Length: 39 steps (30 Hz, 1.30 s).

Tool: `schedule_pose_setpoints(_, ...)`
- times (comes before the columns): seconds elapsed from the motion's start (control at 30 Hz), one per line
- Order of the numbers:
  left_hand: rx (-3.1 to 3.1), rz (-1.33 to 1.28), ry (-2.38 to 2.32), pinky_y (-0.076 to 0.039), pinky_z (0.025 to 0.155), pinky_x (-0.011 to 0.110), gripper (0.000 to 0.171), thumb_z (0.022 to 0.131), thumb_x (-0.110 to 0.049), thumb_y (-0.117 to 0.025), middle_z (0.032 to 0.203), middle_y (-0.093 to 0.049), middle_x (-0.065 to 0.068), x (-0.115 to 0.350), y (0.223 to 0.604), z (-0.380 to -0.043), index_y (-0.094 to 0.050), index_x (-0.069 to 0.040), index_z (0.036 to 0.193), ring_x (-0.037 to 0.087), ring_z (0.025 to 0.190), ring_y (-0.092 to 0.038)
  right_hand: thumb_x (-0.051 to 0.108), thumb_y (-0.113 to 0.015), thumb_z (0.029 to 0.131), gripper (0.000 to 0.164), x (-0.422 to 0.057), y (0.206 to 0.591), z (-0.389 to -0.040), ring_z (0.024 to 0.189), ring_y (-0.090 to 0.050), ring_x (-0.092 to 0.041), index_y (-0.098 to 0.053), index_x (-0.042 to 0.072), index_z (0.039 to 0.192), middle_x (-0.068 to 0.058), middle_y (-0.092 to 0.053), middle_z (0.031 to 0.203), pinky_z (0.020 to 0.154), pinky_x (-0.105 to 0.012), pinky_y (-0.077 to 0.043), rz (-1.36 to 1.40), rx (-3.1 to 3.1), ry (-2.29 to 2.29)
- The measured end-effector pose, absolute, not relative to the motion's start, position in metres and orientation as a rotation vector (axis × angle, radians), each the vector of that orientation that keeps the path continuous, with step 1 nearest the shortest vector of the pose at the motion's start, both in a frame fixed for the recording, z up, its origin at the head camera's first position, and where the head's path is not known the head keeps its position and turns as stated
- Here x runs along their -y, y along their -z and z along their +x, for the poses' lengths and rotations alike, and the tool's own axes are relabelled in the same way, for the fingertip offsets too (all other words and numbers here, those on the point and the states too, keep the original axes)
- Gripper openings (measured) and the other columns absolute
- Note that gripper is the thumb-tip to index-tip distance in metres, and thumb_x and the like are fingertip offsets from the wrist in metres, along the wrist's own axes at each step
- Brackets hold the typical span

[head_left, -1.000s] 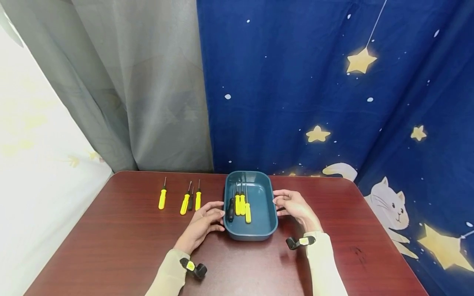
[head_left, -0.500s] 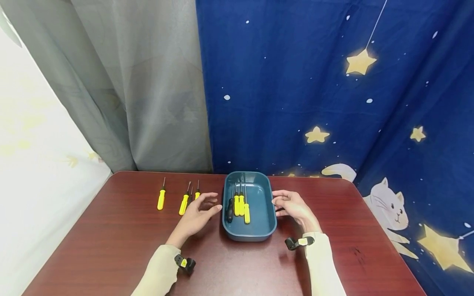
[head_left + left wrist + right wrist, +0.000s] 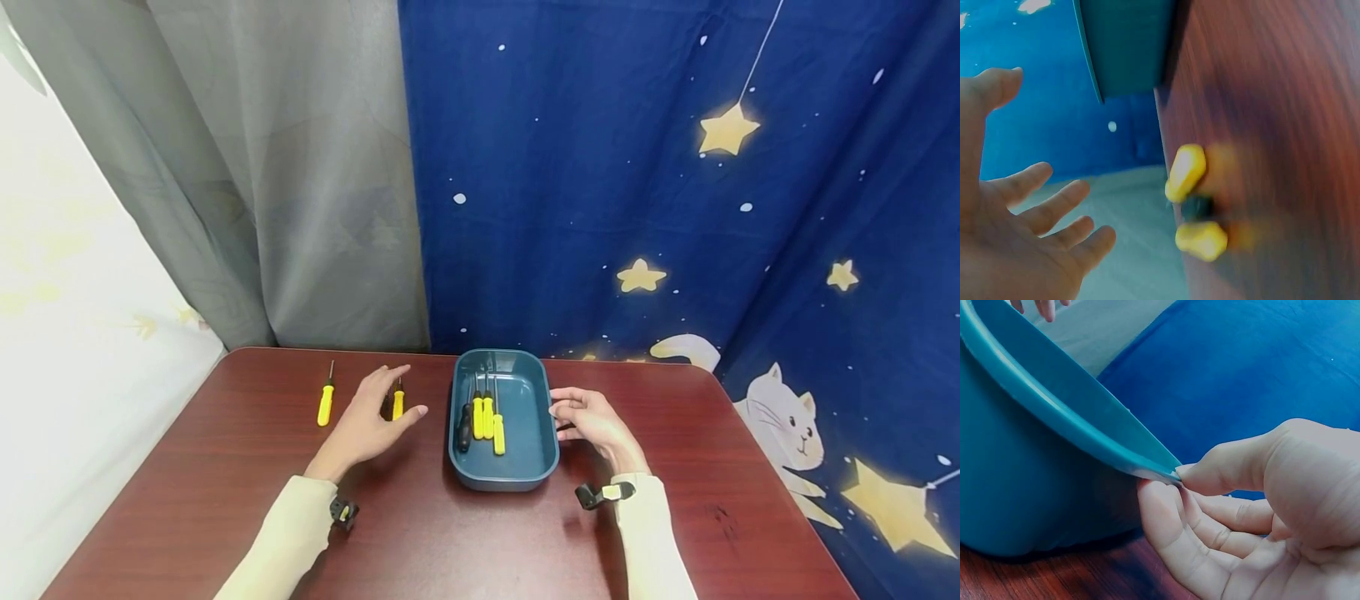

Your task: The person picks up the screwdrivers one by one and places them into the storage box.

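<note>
My left hand (image 3: pixel 362 429) is over the left part of the table, fingers spread and holding nothing. Between its thumb and fingers shows a yellow-handled screwdriver (image 3: pixel 398 406). The left wrist view has two yellow handles, the nearer one (image 3: pixel 1202 240) beside a black handle (image 3: pixel 1197 207), all apart from the hand. Farther left lies another yellow-handled screwdriver (image 3: pixel 325 406). With thumb and index finger, my right hand (image 3: pixel 596 421) pinches the right rim of a blue-green plastic bin (image 3: pixel 1085 434). Inside the bin, along its left side, lie a black-handled screwdriver (image 3: pixel 465 429) and three yellow-handled screwdrivers (image 3: pixel 487 417).
The reddish-brown wooden table (image 3: pixel 480 550) has rounded far corners. Behind it hang a grey curtain (image 3: pixel 337 183) and a blue curtain (image 3: pixel 570 183) with stars. A white cloth (image 3: pixel 90 317) hangs at the left.
My left hand has let go of the bin's left side and moved left over the screwdrivers, its fingers spreading. My right hand stays at the bin's right rim.
</note>
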<state>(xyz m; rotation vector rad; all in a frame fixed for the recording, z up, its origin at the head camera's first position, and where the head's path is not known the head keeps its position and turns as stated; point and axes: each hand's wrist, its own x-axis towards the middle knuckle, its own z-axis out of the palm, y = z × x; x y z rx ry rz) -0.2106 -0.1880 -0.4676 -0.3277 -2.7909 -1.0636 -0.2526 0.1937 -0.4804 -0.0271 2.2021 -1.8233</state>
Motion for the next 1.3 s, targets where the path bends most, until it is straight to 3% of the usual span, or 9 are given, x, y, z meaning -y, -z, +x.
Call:
schedule_pose_setpoints(0.3,2.761,-0.404,0.820,-0.026,0.120,0.069,0.082,0.091,-0.045,-0.074,0.162,-0.036,0.020,0.221,0.463,-0.225,-0.039,-0.010,0.156,0.045,0.155,-0.018,0.001,-0.059,0.096,0.040,-0.193,0.477,-0.252,0.078,-0.069,-0.019,-0.059,-0.002,0.136,-0.016,-0.072,0.104,0.072,-0.037,-0.064,-0.008,-2.215,1.810)
schedule_pose_setpoints(0.43,2.794,-0.372,0.733,-0.030,0.118,0.068,0.083,0.092,-0.045,-0.073,0.162,-0.032,0.023,0.235,0.463,-0.229,-0.036,-0.009,0.158,0.046,0.155,-0.017,0.001,-0.058,0.096,0.041,-0.193,0.478,-0.252,0.077,-0.068,-0.019,-0.059,-0.002,0.136,-0.014,-0.073,0.101,0.070,-0.035,-0.063,0.010,-2.208,1.808)
schedule_pose_setpoints(0.8,2.958,-0.211,0.713,-0.038,0.110,0.071,0.091,0.094,-0.051,-0.067,0.155,-0.031,0.034,0.264,0.462,-0.237,-0.027,-0.002,0.160,0.054,0.144,-0.027,-0.001,-0.056,0.096,0.043,-0.193,0.478,-0.251,0.077,-0.067,-0.015,-0.054,-0.007,0.139,-0.017,-0.071,0.104,0.069,-0.032,-0.062,-0.037,-2.174,1.837)
schedule_pose_setpoints(1.3,3.073,0.057,0.778,-0.038,0.109,0.070,0.077,0.097,-0.032,-0.063,0.141,-0.042,0.043,0.283,0.461,-0.257,-0.033,0.013,0.151,0.062,0.132,-0.039,0.000,-0.056,0.097,0.043,-0.194,0.476,-0.252,0.076,-0.067,-0.016,-0.054,-0.007,0.139,-0.015,-0.071,0.103,0.068,-0.030,-0.061,-0.023,-2.171,1.826)
